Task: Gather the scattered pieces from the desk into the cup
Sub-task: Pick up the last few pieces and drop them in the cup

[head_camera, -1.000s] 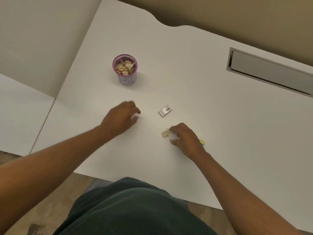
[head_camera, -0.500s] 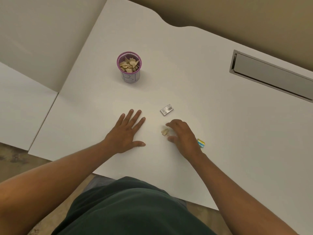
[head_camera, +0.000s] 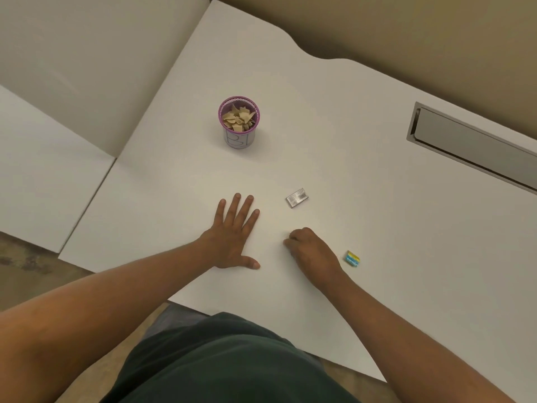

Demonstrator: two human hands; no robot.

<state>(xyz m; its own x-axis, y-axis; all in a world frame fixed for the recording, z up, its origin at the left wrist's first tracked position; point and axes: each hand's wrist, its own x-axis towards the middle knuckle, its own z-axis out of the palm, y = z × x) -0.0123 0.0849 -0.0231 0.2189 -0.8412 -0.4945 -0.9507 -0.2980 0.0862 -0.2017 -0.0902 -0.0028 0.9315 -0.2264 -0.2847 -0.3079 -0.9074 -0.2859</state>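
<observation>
A purple-rimmed cup (head_camera: pixel 239 139) stands upright at the middle of the white desk (head_camera: pixel 377 228), filled with several tan pieces (head_camera: pixel 238 119). My left hand (head_camera: pixel 234 237) lies flat on the desk, palm down and fingers spread, well in front of the cup. My right hand (head_camera: pixel 312 251) sits to its right with fingers curled down onto the desk. The small tan pieces that lay by its fingertips are hidden under it.
A small grey box (head_camera: pixel 296 198) lies beyond my right hand. A yellow and blue block (head_camera: pixel 352 258) lies just right of that hand. A metal cable slot (head_camera: pixel 473 146) is set into the desk at the far right. A lower white surface (head_camera: pixel 43 175) adjoins on the left.
My left hand came down and spread flat on the desk. My right hand's fingers closed over the small tan pieces, which no longer show.
</observation>
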